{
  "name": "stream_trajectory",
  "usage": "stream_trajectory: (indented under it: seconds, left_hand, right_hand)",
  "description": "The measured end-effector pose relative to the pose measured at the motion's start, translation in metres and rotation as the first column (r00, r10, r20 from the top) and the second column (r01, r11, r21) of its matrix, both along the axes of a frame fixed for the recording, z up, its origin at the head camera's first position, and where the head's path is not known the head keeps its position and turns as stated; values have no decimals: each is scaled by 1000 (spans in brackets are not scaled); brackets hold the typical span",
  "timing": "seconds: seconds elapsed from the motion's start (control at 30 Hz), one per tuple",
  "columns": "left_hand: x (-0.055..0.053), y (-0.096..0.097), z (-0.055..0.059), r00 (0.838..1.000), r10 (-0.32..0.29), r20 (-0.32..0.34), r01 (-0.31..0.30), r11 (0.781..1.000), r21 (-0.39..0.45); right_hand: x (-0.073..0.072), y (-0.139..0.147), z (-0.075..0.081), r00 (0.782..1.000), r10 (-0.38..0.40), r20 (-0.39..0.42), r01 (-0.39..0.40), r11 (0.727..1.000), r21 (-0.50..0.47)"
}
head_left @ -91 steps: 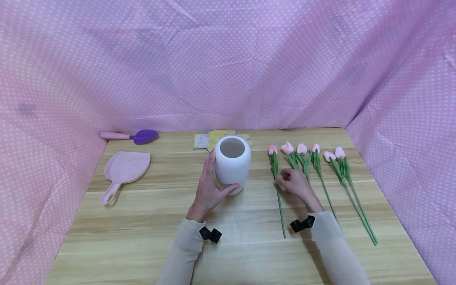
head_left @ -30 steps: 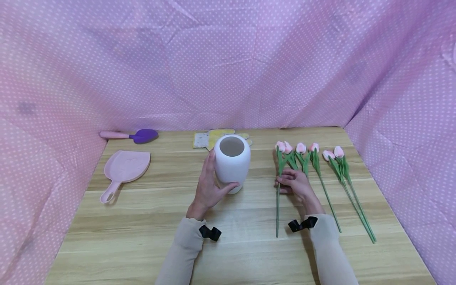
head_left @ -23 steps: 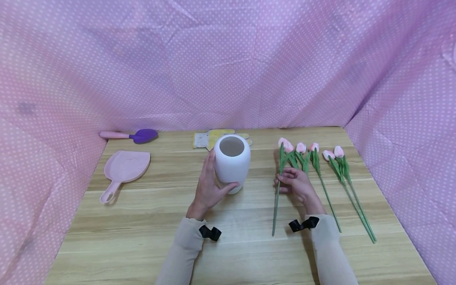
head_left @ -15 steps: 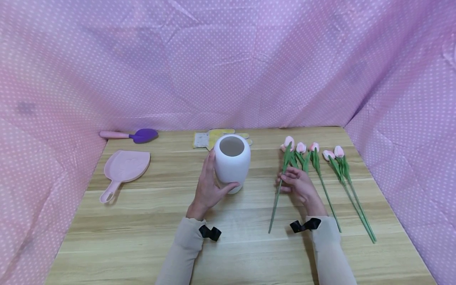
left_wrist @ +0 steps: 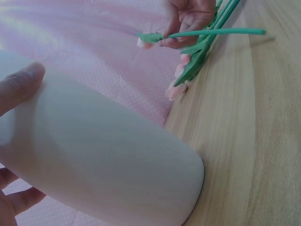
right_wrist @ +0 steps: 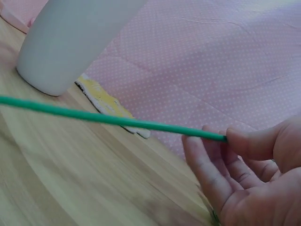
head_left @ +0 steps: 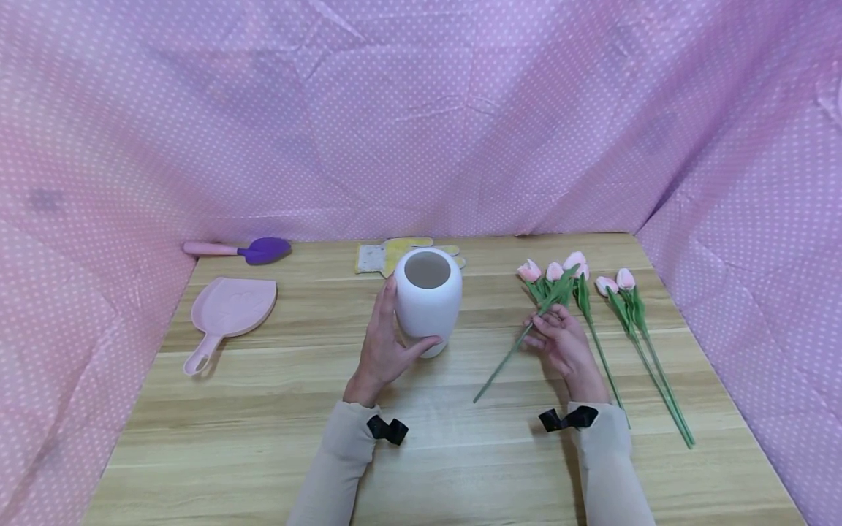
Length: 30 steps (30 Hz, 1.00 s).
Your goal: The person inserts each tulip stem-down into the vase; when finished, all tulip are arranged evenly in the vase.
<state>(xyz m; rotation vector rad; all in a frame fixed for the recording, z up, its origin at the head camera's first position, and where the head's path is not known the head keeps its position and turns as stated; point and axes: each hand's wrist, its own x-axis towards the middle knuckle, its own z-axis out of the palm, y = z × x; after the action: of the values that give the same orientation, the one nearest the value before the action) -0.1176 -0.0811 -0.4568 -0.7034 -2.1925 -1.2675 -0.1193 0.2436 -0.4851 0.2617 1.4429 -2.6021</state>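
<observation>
Pinching a pink tulip [head_left: 559, 289] by the stem above the worktop [head_left: 263, 438] with the right hand [head_left: 567, 349], left hand [head_left: 384, 354] curled round an upright white vase [head_left: 429, 307], three tulips [head_left: 528, 271] lying nearby, two more tulips [head_left: 626, 279] farther right

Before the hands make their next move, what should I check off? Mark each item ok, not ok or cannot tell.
1. Vase upright on the table: ok.
2. Left hand gripping the vase: ok; fingers and thumb hold its side.
3. Right hand holding the tulip stem: ok; it is pinched between thumb and fingers.
4. Stem's free end over the vase opening: not ok; it points to the near right of the vase, so it would probably need lifting and turning first.
5. Inside of the vase free down to the bottom: cannot tell; the head view does not show that deep.
</observation>
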Motion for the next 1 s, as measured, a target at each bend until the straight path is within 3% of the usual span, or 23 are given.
stream_trajectory:
  seconds: [0.3, 0.6, 0.73, 1.0]
  left_hand:
    - [-1, 0, -1, 1000, -8, -15, 8, 1000, 7]
    - [-1, 0, -1, 1000, -6, -24, 7, 1000, 8]
    - [-1, 0, -1, 1000, -9, -24, 10, 1000, 11]
    - [0, 0, 1, 1000, -9, -19, 9, 1000, 8]
  right_hand:
    - [3, 2, 3, 977, -173, -123, 150, 973, -173]
    - [5, 4, 12, 952, -249, -180, 192, 940, -282]
    - [5, 3, 22, 937, -278, -213, 199, 923, -329]
    - [2, 2, 55, 896, -351, -273, 273, 919, -285]
